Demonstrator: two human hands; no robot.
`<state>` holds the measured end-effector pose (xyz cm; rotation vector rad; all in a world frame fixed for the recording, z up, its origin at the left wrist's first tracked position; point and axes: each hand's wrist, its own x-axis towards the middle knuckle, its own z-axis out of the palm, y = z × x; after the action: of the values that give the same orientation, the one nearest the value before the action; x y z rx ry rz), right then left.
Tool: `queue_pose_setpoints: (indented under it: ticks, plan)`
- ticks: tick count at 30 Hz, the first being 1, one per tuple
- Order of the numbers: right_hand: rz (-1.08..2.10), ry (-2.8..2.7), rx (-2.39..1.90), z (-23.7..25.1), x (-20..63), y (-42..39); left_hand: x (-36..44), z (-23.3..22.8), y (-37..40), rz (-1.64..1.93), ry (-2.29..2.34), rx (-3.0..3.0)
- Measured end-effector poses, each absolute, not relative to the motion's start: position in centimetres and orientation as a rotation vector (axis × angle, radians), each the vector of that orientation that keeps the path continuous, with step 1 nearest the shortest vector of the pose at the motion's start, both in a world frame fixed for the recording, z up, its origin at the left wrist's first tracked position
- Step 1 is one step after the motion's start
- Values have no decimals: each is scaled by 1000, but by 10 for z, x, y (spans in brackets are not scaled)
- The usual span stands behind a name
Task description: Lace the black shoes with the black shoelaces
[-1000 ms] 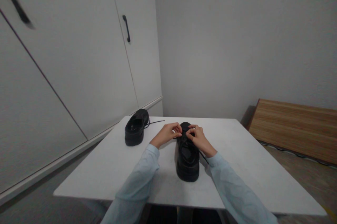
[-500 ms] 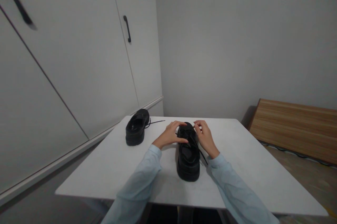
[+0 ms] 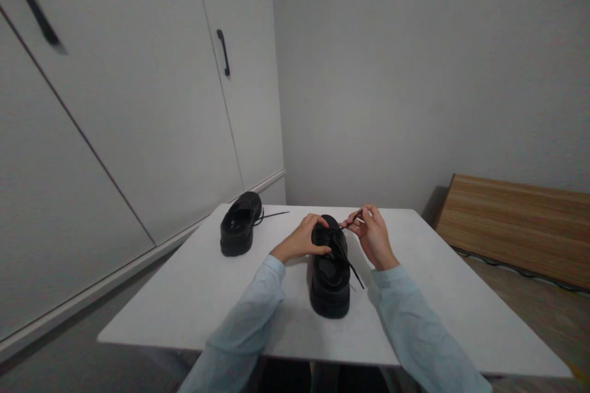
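Near shoe (image 3: 330,273) is sitting on the white surface (image 3: 193,294), centred just ahead of me. Its long axis is running straight away from me: heel toward me, toe toward the far wall, sole flat down.

Change from half a second ago: my right hand (image 3: 372,236) is lifting up and to the right, off the shoe, and is now drawing one lace end (image 3: 352,219) out with it; before, it was resting against the shoe's right side. Right grip is pinching that lace end between thumb and fingertips. The lace is running taut from the pinch down toward the shoe's tongue. A second lace end (image 3: 354,271) is trailing over the shoe's right side onto the surface.

My left hand (image 3: 302,239) is staying put, curled over the shoe's left upper edge near the toe, thumb pressing on top. Left grip is holding the shoe steady.

Second shoe (image 3: 239,231) is lying well apart at the far left corner of the surface, unchanged, its loose lace (image 3: 275,215) stretching right. White cupboard doors (image 3: 138,104) are standing behind it; a wooden board (image 3: 520,224) is lying right of the surface.
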<state>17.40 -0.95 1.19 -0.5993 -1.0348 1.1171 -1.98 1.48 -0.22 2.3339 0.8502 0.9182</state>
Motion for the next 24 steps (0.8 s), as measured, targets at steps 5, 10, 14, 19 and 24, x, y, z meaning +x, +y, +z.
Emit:
queue_pose_setpoints:
  ticks: [5, 10, 14, 19, 24]
  plan:
    - [992, -995, -626, 16, 185, -8, -21, -7, 17, 882, 810, 2281]
    - [627, -1001, -773, 13, 196, -2, -22, -4, 13, 815, 822, 2214]
    - [395, -1037, -909, 13, 197, -3, -21, 0, 10, 808, 837, 2186]
    - [321, -1110, -1029, 16, 196, -10, -22, 2, 9, 805, 834, 2209]
    - [350, -1333, -1104, 15, 197, -8, -22, 5, 8, 823, 766, 2281]
